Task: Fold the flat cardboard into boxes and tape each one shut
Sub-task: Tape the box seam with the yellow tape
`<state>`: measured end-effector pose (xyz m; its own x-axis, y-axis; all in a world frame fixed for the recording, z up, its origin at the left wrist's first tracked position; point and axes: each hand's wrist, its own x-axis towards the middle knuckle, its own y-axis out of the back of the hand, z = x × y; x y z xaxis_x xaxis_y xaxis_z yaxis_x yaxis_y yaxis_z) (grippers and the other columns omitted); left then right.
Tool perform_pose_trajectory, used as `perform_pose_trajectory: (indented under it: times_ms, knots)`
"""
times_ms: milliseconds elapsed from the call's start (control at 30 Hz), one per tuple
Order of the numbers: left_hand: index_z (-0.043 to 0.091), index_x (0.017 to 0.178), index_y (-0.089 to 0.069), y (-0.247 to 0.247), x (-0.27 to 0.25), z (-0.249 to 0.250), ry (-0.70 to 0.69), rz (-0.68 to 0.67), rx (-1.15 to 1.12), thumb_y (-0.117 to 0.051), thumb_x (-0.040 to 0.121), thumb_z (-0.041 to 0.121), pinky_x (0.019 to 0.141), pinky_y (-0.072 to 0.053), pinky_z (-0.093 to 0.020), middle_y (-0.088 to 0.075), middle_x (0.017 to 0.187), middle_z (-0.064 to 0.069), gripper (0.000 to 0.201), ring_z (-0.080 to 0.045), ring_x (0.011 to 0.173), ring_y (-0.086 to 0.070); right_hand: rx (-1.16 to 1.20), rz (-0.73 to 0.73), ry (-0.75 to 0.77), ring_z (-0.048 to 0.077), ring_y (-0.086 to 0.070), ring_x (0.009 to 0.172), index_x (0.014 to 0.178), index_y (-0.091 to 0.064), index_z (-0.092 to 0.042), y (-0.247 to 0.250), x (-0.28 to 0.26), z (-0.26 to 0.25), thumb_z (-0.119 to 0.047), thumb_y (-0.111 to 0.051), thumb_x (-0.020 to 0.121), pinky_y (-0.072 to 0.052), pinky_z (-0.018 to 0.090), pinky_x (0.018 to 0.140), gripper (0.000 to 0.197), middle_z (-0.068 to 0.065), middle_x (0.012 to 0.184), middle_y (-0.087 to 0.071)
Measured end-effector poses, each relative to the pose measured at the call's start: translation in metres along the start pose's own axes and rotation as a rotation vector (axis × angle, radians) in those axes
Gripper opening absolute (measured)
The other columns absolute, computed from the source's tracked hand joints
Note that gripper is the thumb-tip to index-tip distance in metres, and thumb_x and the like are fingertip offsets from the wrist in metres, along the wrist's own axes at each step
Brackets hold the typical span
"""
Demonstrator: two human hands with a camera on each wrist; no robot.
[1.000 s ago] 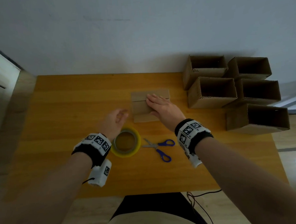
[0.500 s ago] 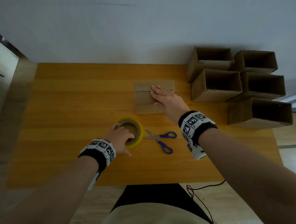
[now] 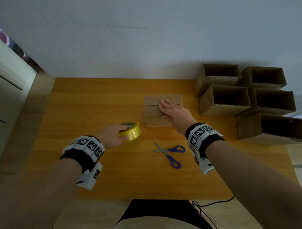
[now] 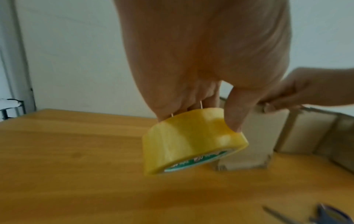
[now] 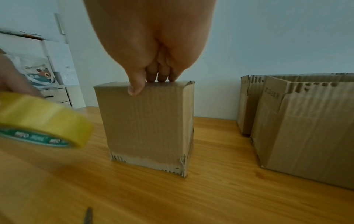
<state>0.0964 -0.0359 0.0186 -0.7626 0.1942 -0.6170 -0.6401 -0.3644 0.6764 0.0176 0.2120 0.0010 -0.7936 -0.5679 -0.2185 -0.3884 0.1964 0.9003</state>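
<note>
While the green-and-white printing on the core of the yellow tape roll (image 4: 191,144) is too blurred to read, the left hand (image 3: 111,136) plainly grips that roll, fingers in its hole and thumb on the outer band, tilted above the desk (image 3: 93,107), just left of the closed cardboard box (image 5: 147,125). The right hand (image 3: 175,113) presses flat, fingers straight, on the box's top flaps. Blue-handled scissors (image 3: 170,154) lie nearer than the box; open boxes (image 3: 223,101) stand to its right.

Upright closed box (image 3: 157,112) — tilted yellow tape (image 3: 131,132)
</note>
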Motion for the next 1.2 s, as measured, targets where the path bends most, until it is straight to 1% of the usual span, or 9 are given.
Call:
perform_pose_trajectory:
  times_ms: [100, 133, 400, 700, 767, 833, 933, 1067, 1200]
  knots:
    - [0.013, 0.129, -0.054, 0.029, -0.005, 0.004, -0.025, 0.119, -0.082, -0.054, 0.094, 0.025, 0.067, -0.039, -0.023, -0.063, 0.109, 0.001, 0.038, -0.010, 0.083, -0.056, 0.033, -0.037, -0.040, 0.020, -0.017, 0.146, 0.149, -0.028, -0.020, 0.001, 0.001, -0.002, -0.019, -0.042, 0.101, -0.021, 0.043, 0.117, 0.050, -0.003, 0.158, -0.020]
    - [0.011, 0.126, -0.057, 0.039, -0.007, 0.008, -0.035, 0.153, -0.101, -0.055, 0.093, 0.025, 0.065, -0.038, -0.023, -0.064, 0.105, 0.001, 0.035, -0.009, 0.079, -0.056, 0.033, -0.047, -0.049, 0.020, -0.017, 0.146, 0.149, -0.027, -0.021, 0.002, 0.001, -0.003, -0.019, -0.042, 0.101, -0.022, 0.044, 0.117, 0.051, -0.003, 0.158, -0.019]
    - [0.007, 0.124, -0.059, 0.108, -0.016, 0.053, -0.183, 0.271, -0.103, -0.058, 0.091, 0.018, 0.092, -0.047, -0.038, -0.063, 0.120, -0.009, 0.034, -0.023, 0.106, -0.059, 0.015, -0.081, -0.028, 0.016, -0.011, 0.147, 0.150, -0.024, -0.019, 0.014, -0.002, -0.011, -0.017, -0.040, 0.101, -0.011, 0.031, 0.117, 0.051, -0.004, 0.159, -0.014]
    - [0.012, 0.124, -0.060, 0.116, 0.012, 0.091, -0.238, 0.127, -0.019, -0.056, 0.092, 0.023, 0.085, -0.048, -0.027, -0.063, 0.121, -0.004, 0.034, -0.015, 0.101, -0.058, 0.111, -0.030, -0.075, 0.012, -0.020, 0.144, 0.145, -0.038, -0.021, 0.018, 0.001, -0.012, -0.013, -0.052, 0.095, -0.017, 0.032, 0.115, 0.053, -0.006, 0.155, -0.028]
    - [0.012, 0.125, -0.059, 0.115, 0.016, 0.095, -0.233, 0.117, 0.012, -0.055, 0.093, 0.024, 0.081, -0.046, -0.025, -0.062, 0.122, -0.004, 0.035, -0.014, 0.099, -0.057, 0.259, 0.057, -0.126, 0.015, -0.035, 0.138, 0.136, -0.052, -0.018, 0.017, 0.000, -0.012, -0.009, -0.054, 0.092, -0.027, 0.030, 0.110, 0.045, -0.002, 0.148, -0.042]
    - [0.012, 0.126, -0.058, 0.116, 0.019, 0.098, -0.232, 0.115, 0.027, -0.054, 0.093, 0.025, 0.080, -0.045, -0.024, -0.061, 0.122, -0.005, 0.036, -0.015, 0.099, -0.056, 0.561, 0.139, -0.250, 0.019, -0.054, 0.119, 0.117, -0.067, -0.016, 0.020, 0.002, -0.012, -0.011, -0.054, 0.092, -0.043, 0.023, 0.090, 0.029, 0.001, 0.131, -0.059]
    - [0.012, 0.127, -0.058, 0.117, 0.022, 0.101, -0.232, 0.114, 0.034, -0.053, 0.094, 0.026, 0.081, -0.047, -0.025, -0.061, 0.123, -0.006, 0.036, -0.017, 0.100, -0.058, 1.051, 0.129, -0.414, 0.020, -0.056, 0.103, 0.097, -0.073, -0.011, 0.029, 0.007, -0.014, -0.019, -0.053, 0.093, -0.041, 0.020, 0.074, 0.023, 0.002, 0.112, -0.066]
    - [0.013, 0.127, -0.057, 0.117, 0.027, 0.104, -0.238, 0.121, 0.064, -0.053, 0.094, 0.028, 0.081, -0.049, -0.028, -0.061, 0.123, -0.007, 0.037, -0.020, 0.101, -0.059, 1.179, 0.139, -0.427, 0.014, -0.055, 0.095, 0.086, -0.072, -0.012, 0.032, 0.004, -0.015, -0.018, -0.056, 0.092, -0.040, 0.019, 0.077, 0.018, 0.002, 0.109, -0.066]
    - [0.012, 0.128, -0.056, 0.116, 0.032, 0.107, -0.243, 0.135, 0.096, -0.052, 0.094, 0.031, 0.079, -0.049, -0.026, -0.062, 0.122, -0.008, 0.039, -0.021, 0.101, -0.060, 1.247, 0.182, -0.461, 0.018, -0.058, 0.093, 0.077, -0.071, -0.017, 0.026, 0.006, -0.012, -0.019, -0.063, 0.089, -0.043, 0.036, 0.093, 0.015, -0.002, 0.089, -0.068]
